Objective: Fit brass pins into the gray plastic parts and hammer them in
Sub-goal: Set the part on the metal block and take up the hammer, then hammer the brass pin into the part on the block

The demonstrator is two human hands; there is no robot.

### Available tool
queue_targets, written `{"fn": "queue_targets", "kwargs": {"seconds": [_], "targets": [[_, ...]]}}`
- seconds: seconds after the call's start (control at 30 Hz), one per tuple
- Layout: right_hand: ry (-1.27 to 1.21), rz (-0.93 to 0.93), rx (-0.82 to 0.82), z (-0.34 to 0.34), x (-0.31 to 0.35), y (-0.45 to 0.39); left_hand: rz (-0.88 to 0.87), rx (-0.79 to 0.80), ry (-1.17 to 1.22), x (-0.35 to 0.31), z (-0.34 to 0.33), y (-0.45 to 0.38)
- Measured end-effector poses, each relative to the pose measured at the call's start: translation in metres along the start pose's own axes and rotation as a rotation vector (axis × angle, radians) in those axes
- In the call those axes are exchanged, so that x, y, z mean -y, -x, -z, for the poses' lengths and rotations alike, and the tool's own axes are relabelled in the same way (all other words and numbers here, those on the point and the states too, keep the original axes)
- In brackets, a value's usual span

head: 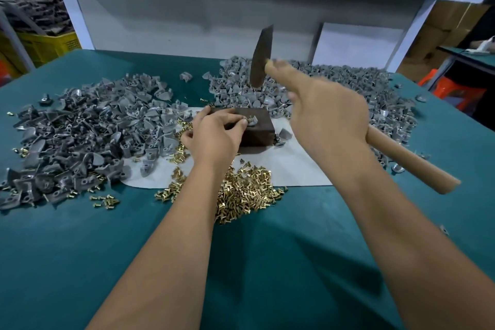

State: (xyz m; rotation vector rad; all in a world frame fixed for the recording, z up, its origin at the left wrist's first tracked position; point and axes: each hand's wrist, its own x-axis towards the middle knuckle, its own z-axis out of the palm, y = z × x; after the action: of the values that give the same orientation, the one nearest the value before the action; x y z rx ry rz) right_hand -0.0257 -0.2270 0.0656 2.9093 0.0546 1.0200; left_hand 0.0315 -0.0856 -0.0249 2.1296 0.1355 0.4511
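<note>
A dark metal block lies on a white sheet in the middle of the table. On its top sits a small gray plastic part with a brass pin standing in it. My left hand pinches that part with its fingertips and steadies it on the block. My right hand grips the wooden handle of a hammer, whose dark head is raised and blurred above the block. A heap of loose brass pins lies in front of the block, partly under my left forearm.
A large pile of gray plastic parts covers the table's left side, another pile of gray parts spreads at the back right. The table has a teal cover. A white shelf frame stands behind. A yellow crate sits far left.
</note>
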Motion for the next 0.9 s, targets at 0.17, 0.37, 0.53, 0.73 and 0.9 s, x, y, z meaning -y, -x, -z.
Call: {"fn": "queue_targets", "kwargs": {"seconds": [0.17,0.37,0.53,0.73,0.9], "targets": [[-0.080,0.069,0.163,-0.012,-0.006,0.002,0.012,-0.004,-0.003,-0.002,0.002,-0.001],[-0.099,0.102,0.149,-0.017,-0.007,0.008,0.014,-0.006,-0.005,-0.003,0.002,0.001],[-0.402,-0.176,0.255,-0.029,-0.028,0.001,0.019,0.026,0.010,-0.004,0.006,0.001],[-0.319,-0.393,0.371,-0.060,-0.051,0.020,0.030,0.049,0.037,-0.004,0.007,0.000],[-0.045,-0.344,0.355,-0.063,-0.052,0.020,0.023,0.038,0.020,-0.004,0.008,0.001]]}}
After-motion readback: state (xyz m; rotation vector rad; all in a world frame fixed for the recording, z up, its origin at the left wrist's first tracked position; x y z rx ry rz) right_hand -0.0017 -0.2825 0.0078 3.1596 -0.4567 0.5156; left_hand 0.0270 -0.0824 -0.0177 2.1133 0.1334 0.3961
